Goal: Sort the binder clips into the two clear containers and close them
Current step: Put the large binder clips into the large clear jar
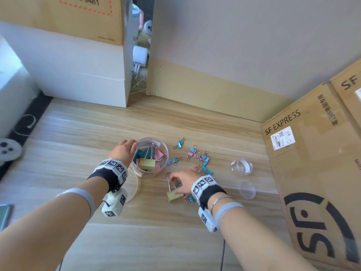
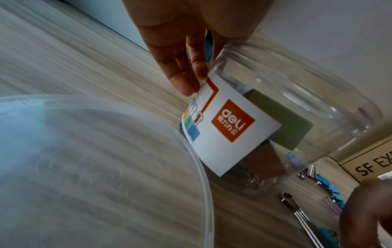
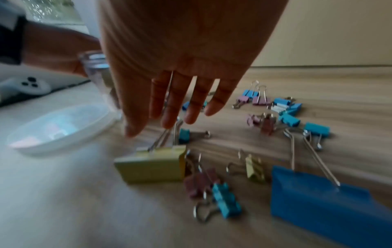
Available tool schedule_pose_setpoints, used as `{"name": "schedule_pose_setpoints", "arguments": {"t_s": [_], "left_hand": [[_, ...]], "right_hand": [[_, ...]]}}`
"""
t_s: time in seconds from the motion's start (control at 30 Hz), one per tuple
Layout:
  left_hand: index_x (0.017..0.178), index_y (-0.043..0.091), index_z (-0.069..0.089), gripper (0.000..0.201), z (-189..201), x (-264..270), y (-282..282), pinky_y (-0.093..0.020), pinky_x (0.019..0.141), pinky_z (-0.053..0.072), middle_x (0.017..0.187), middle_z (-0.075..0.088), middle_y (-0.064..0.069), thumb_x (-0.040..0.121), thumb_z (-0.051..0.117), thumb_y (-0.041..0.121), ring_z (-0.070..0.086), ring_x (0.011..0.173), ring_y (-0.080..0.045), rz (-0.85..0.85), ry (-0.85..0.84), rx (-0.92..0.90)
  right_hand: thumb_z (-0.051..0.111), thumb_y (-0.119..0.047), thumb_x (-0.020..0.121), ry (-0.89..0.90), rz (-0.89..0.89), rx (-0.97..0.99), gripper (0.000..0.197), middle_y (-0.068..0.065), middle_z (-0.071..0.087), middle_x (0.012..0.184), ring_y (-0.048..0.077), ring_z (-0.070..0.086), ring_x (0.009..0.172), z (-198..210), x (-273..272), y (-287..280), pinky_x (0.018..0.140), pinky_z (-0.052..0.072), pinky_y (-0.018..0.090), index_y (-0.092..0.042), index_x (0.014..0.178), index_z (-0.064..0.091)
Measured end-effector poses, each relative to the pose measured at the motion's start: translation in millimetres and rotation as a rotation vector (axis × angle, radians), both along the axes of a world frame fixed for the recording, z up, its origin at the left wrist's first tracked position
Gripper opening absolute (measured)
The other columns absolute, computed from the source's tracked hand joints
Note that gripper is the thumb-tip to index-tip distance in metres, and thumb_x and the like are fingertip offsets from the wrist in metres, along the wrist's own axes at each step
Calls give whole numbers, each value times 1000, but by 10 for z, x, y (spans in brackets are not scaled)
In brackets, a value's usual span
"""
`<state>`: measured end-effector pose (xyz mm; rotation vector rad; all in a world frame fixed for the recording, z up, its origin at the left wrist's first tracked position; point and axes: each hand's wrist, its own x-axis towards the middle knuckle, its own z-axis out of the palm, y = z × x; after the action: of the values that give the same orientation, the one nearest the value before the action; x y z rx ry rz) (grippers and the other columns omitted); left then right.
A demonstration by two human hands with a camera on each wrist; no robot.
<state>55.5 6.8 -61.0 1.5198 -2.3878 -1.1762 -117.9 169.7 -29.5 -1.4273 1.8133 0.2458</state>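
Note:
A large clear container (image 1: 163, 148) (image 2: 297, 87) stands on the wooden floor with several big binder clips inside. My left hand (image 1: 127, 148) (image 2: 184, 75) grips its left wall near the rim. Its wide lid (image 1: 134, 184) (image 2: 84, 151) (image 3: 59, 127) lies flat beside it. My right hand (image 1: 180, 179) (image 3: 169, 109) hovers with straight fingers over a big yellow-green clip (image 1: 174, 196) (image 3: 150, 167), fingertips at its wire handles. A big blue clip (image 3: 318, 201) lies close by. Small blue and pink clips (image 1: 197, 156) (image 3: 282, 109) are scattered to the right.
A small clear container (image 1: 243, 166) and its lid (image 1: 247, 189) sit further right. An SF Express cardboard box (image 1: 312, 153) walls off the right side. White boxes (image 1: 78, 71) stand at the back left. A phone (image 1: 4, 214) lies at the left edge.

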Motion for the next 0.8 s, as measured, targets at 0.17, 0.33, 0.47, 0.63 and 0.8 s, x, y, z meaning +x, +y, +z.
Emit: {"name": "schedule_pose_setpoints", "arguments": {"t_s": [0.17,0.33,0.47,0.63,0.8], "left_hand": [[120,10,53,38,-7,-2,9,-36,85,44,112,55,-17,98,29,29,53,88,-26,3,8,-1],[122,10,54,38,10,3,5,-36,86,42,113,55,-18,98,30,28,56,97,-31,2,1,-6],[124,10,52,40,40,-22,6,-36,87,43,115,55,-17,98,29,29,51,89,-24,-22,-10,-6],[129,14,50,41,111,-114,43,-36,90,43,118,53,-16,98,27,30,55,103,-29,-98,-57,22],[129,11,51,41,94,-156,80,-36,94,40,121,53,-18,99,29,28,53,109,-32,-95,-50,42]], "right_hand": [[71,-20,74,129,223,-2,43,-3,64,114,23,51,109,-230,91,97,80,44,34,-28,114,54],[65,-12,77,44,60,-131,42,-1,58,119,20,50,112,-43,-24,90,94,45,39,-26,115,55],[65,-9,76,-14,-103,-390,39,-1,60,118,17,50,112,304,-286,-45,106,38,40,-21,113,59],[63,-10,79,-47,102,-506,39,-8,62,116,14,49,104,479,-129,-394,92,43,31,-30,113,60],[57,-1,78,36,336,-301,45,-6,60,117,20,45,106,379,76,-623,89,45,39,-27,114,60]]}}
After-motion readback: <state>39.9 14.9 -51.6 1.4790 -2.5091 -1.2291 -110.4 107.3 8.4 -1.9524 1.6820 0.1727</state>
